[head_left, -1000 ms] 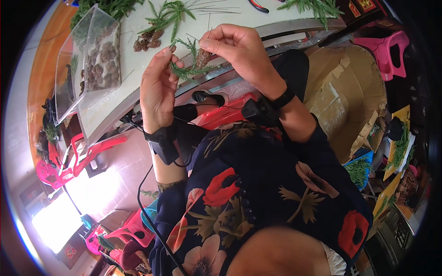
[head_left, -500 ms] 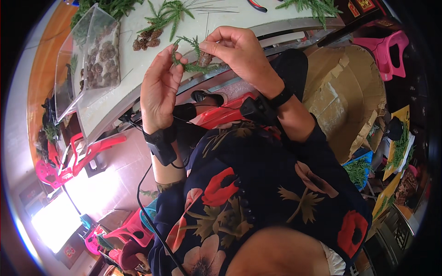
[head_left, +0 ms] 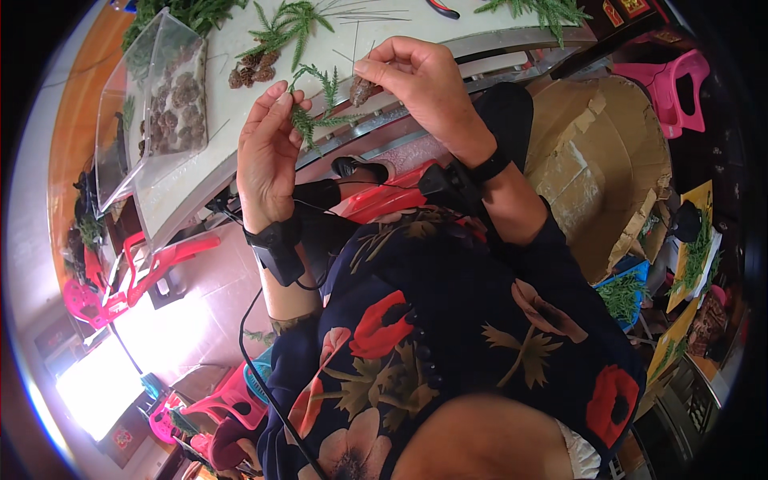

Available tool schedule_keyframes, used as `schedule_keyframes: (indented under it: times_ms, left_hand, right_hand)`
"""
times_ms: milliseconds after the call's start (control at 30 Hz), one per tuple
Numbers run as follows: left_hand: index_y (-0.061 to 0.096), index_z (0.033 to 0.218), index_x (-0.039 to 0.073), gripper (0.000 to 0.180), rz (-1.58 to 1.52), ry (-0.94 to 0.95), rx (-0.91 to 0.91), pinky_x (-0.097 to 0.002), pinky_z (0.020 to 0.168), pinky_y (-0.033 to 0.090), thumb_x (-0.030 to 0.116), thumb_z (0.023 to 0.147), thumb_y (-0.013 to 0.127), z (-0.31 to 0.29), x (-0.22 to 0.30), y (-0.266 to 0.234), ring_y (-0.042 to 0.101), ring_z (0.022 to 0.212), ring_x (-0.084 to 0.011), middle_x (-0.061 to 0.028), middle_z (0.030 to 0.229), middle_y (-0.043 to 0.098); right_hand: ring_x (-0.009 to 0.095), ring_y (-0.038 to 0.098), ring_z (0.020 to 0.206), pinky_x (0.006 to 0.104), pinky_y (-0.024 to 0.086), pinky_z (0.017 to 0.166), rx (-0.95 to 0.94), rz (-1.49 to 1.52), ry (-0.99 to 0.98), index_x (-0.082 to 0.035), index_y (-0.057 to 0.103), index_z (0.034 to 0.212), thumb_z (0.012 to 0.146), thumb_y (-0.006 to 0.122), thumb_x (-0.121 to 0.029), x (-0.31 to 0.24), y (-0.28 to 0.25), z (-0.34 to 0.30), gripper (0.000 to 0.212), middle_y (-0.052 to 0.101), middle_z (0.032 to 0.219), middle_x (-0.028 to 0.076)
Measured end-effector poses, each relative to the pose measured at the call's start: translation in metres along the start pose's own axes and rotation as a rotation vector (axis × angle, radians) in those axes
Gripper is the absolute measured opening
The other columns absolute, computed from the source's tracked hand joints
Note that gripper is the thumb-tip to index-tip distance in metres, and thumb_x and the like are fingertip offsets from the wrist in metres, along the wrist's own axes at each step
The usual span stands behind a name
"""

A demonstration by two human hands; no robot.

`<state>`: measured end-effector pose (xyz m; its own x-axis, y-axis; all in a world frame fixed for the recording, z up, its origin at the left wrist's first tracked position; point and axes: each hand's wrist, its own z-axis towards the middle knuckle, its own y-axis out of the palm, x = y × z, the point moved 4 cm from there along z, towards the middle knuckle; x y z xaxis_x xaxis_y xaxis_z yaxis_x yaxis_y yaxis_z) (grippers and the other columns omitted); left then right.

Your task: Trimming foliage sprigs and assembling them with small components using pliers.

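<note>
Over the near edge of the white table (head_left: 232, 96), my left hand (head_left: 270, 152) pinches the stem end of a small green artificial pine sprig (head_left: 320, 120), whose needled branches spread to the right. My right hand (head_left: 420, 84) grips a brown pine cone (head_left: 362, 90) between thumb and fingers, with thin wire sticking up from it. A small gap parts the cone from the sprig. Beyond my left hand, several pine cones (head_left: 253, 70) lie beside a larger green sprig (head_left: 292, 30).
A clear plastic box (head_left: 152, 172) of pine cones stands at the table's left. Loose wires (head_left: 368, 14) and red-handled pliers (head_left: 444, 10) lie at the far side, with more greenery (head_left: 552, 14) to the right. A large cardboard box (head_left: 592, 160) sits right of me.
My hands have moved apart. The sprig has shifted left with my left hand, and the pine cone in my right hand now hangs separate from it.
</note>
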<state>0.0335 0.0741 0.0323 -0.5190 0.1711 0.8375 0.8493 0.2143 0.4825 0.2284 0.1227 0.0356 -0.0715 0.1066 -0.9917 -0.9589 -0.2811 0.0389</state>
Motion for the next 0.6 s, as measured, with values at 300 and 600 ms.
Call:
schedule_keyframes:
  times_ms: [300,600]
  left_hand:
    - [0.052,0.112,0.002,0.022,-0.174,-0.063,-0.001,-0.0226,0.076,0.052,0.007,0.091,0.056,0.008,-0.009,-0.016,0.063,0.094,-0.0184,-0.0103,0.101,0.062]
    - [0.051,0.113,0.002,0.022,-0.253,-0.077,0.020,-0.0251,0.080,0.053,0.004,0.091,0.054,0.009,-0.011,-0.024,0.061,0.098,-0.0198,-0.0108,0.104,0.061]
  right_hand:
    - [0.003,0.048,0.064,0.0184,0.037,0.058,0.041,0.056,-0.011,-0.001,0.065,0.086,0.085,0.066,-0.014,0.007,-0.003,-0.002,0.014,0.063,0.074,-0.001]
    - [0.003,0.047,0.064,0.0186,0.037,0.058,0.044,0.073,0.020,-0.001,0.065,0.085,0.084,0.067,-0.015,0.007,-0.005,-0.005,0.014,0.063,0.074,-0.001]
